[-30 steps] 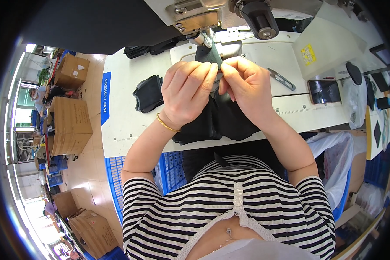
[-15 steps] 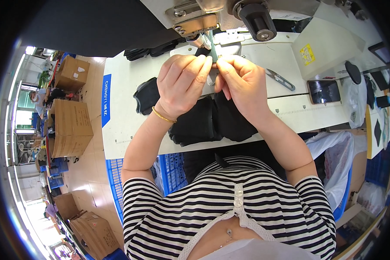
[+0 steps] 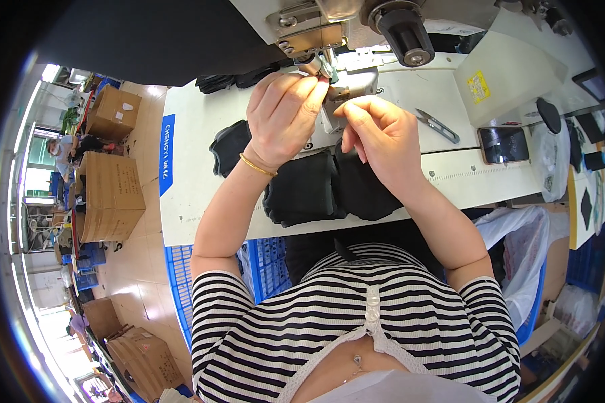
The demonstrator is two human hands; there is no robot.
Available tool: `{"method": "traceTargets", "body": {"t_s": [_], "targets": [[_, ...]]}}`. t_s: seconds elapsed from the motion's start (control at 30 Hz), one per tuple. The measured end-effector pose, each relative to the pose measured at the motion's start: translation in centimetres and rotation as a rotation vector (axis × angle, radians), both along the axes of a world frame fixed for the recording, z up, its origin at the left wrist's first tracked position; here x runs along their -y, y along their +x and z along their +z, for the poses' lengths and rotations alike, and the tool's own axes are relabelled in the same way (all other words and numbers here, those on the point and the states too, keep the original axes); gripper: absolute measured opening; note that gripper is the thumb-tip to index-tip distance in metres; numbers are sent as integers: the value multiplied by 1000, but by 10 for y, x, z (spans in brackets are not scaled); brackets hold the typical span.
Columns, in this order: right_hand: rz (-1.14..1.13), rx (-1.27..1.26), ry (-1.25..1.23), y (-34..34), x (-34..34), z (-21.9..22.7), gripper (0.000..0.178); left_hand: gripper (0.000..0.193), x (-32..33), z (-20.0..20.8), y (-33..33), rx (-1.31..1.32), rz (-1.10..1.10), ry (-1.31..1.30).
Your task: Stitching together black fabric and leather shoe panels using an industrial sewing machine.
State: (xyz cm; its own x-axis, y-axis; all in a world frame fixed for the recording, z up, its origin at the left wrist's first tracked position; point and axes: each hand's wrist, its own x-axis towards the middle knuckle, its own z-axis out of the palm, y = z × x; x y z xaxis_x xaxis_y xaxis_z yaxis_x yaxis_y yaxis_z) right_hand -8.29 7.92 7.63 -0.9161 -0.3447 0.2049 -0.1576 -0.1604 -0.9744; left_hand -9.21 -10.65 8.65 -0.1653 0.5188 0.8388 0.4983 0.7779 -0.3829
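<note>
My left hand (image 3: 284,114) is raised under the sewing machine head (image 3: 316,40), its fingertips pinched together beside the presser foot area. A short grey-green strip (image 3: 333,72) shows next to those fingertips; what they pinch is mostly hidden. My right hand (image 3: 383,134) hovers just to the right and nearer me, apart from the left. Its fingers are curled together and nothing shows in them. Below my hands, stacks of dark fabric pieces (image 3: 301,191) and black fabric (image 3: 366,191) lie at the table's front edge.
More dark fabric pieces (image 3: 230,146) lie left of my left hand, with others (image 3: 232,77) behind. Thread snips (image 3: 438,126) and a phone (image 3: 503,145) lie to the right on the white table (image 3: 195,195). Blue crates (image 3: 269,269) stand below; cardboard boxes (image 3: 111,198) line the left floor.
My hands were together at the grey-green strip. My right hand has drawn away toward me and slightly right, while my left has moved slightly up toward the machine.
</note>
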Motion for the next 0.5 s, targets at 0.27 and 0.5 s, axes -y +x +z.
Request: {"method": "traceTargets", "body": {"t_s": [0.27, 0.5], "targets": [[6, -13, 24, 2, -1, -1, 19, 25, 0, -2, -7, -32, 33, 36], [30, 14, 25, 4, 1, -2, 19, 22, -1, -3, -9, -35, 32, 62]]}}
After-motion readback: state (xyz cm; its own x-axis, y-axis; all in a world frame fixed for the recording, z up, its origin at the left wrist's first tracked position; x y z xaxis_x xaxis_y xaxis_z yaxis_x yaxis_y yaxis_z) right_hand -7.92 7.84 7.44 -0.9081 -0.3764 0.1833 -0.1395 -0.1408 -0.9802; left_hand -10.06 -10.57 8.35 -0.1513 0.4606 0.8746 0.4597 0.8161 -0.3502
